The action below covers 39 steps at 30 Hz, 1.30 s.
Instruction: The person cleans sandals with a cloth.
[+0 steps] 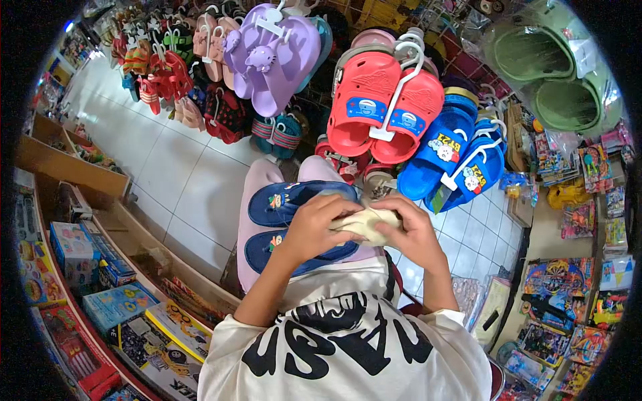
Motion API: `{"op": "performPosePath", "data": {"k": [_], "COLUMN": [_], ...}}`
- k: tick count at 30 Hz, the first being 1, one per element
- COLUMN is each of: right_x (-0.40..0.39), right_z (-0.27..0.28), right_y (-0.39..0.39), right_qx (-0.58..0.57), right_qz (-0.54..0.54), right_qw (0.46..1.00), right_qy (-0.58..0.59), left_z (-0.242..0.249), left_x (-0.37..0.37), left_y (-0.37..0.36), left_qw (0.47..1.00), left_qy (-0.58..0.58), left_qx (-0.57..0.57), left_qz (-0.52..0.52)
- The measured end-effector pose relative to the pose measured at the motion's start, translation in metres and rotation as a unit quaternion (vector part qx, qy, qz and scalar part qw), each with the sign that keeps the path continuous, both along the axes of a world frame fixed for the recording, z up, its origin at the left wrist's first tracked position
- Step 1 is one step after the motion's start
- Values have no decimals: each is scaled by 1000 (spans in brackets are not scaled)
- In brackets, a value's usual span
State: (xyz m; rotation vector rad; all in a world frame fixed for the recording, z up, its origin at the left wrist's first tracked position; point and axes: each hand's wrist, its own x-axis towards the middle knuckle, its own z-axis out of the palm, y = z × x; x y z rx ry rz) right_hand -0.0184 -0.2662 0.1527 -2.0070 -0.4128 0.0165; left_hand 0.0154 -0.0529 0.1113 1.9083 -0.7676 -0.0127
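Observation:
Above my lap, my left hand and my right hand are both closed on a crumpled cream-coloured wad, its material too unclear to name. The thumbs press into it from either side. Under the hands, across my pink-clad legs, lie two navy blue slip-on shoes: the upper shoe and the lower shoe. Each carries a small cartoon patch near its left end. My left hand and the wad hide part of both shoes' right ends.
Ahead hang red clogs, blue slides and lilac flip-flops. Green clogs in clear plastic hang upper right. Boxed toys fill the curved shelf at left; packaged toys line the right. White floor tiles show between.

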Motion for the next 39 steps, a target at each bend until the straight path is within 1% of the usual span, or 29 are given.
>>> {"op": "performPosePath", "data": {"k": [1,2,5,6,8,11,12,15,16,19,20,22,23,25,26,29,30,32,33,34,35,37,38,39], "right_x": [0,-6,-7,-7,-8,-10,-9,-11,-11,-13,-12,-11,-9,-4,-2,-7,-7,-6,-4,-2,-2,-3,-2,-3], "right_z": [6,8,-9,-17,-25,-31,-31,-28,-26,-18,-19,-26,-28,-31,-29,-7,-2,9,13,14,18,32,39,42], "right_y": [3,9,10,6,3,10,14,16,14,16,14,6,1,-10,-11,-15,-12,-17,-20,-23,-23,-22,-22,-22], "right_qx": [-55,-41,-166,-138,-158,-191,-201,-138,-145,-61,-68,-81,-82,-83,-65,-23,6,-22,-36,-60,-72,-96,-145,-156], "right_qz": [4,-20,-53,-58,-52,-50,-51,-91,-91,-78,-71,-55,-47,-31,-27,-31,-46,-32,-24,5,4,0,-15,-7], "right_qw": [997,999,977,983,980,968,962,976,971,992,994,995,995,993,994,995,998,998,998,998,997,994,986,985], "right_qy": [-49,-10,-119,-103,-110,-156,-178,-144,-164,-77,-50,1,-23,-72,-89,92,35,43,47,-27,-36,-54,-86,-78], "left_z": [1,3,10,20,42,26,24,35,46,47,41,41,42,47,50,55,55,55,54,51,49,50,50,49], "left_x": [0,2,0,0,-2,-3,0,3,4,10,11,10,10,11,11,14,15,18,20,23,24,28,28,28], "left_y": [1,-2,5,7,11,18,18,19,20,12,12,19,22,25,27,33,33,34,35,35,36,37,37,35], "left_qw": [999,999,988,990,991,994,987,972,967,956,979,990,991,989,987,989,992,995,996,995,995,991,988,992], "left_qy": [37,9,146,134,110,11,5,-77,-136,-249,-186,-85,-34,-42,-46,-68,-72,-80,-63,-45,-28,-84,-113,-86], "left_qx": [-7,-45,33,47,76,107,157,221,211,116,54,102,127,141,149,130,104,51,63,75,87,91,93,65], "left_qz": [0,13,25,17,2,-36,-30,33,34,108,71,37,20,26,30,29,14,-16,-27,-39,-51,-53,-54,-62]}}
